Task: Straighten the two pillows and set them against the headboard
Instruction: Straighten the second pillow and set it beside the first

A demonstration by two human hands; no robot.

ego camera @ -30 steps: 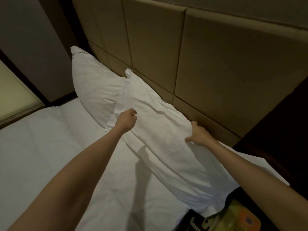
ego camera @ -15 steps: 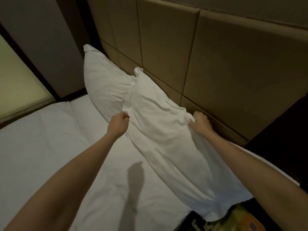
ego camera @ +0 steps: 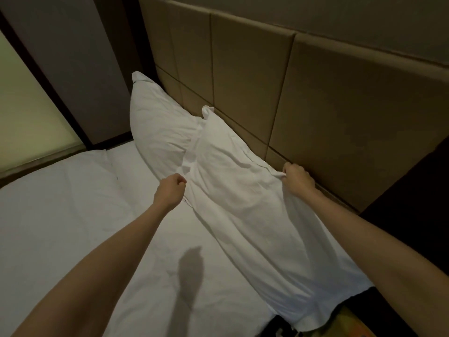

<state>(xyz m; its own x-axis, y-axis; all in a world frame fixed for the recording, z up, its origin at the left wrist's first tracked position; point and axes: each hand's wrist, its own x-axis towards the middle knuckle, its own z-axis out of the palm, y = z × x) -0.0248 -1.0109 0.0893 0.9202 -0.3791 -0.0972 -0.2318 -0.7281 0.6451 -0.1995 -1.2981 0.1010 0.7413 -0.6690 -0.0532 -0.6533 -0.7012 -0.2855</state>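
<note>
Two white pillows lie along the tan padded headboard (ego camera: 315, 113). The far pillow (ego camera: 158, 132) leans against the headboard near the corner. The near pillow (ego camera: 243, 195) overlaps its edge and stretches toward me, its lower end hanging off the mattress side. My left hand (ego camera: 171, 190) is fisted on the near pillow's left edge. My right hand (ego camera: 297, 180) pinches its fabric on the headboard side, close to the panels.
The white bed sheet (ego camera: 73, 227) spreads left and front. A dark wall strip and a pale lit panel (ego camera: 29, 117) stand at the left. A dark bedside surface (ego camera: 418, 190) is at the right, with a yellowish packet (ego camera: 349, 322) below the pillow's end.
Both hands have closed on the near pillow and pulled it up and toward the headboard; the right hand went from flat to pinching. The view shifted left.
</note>
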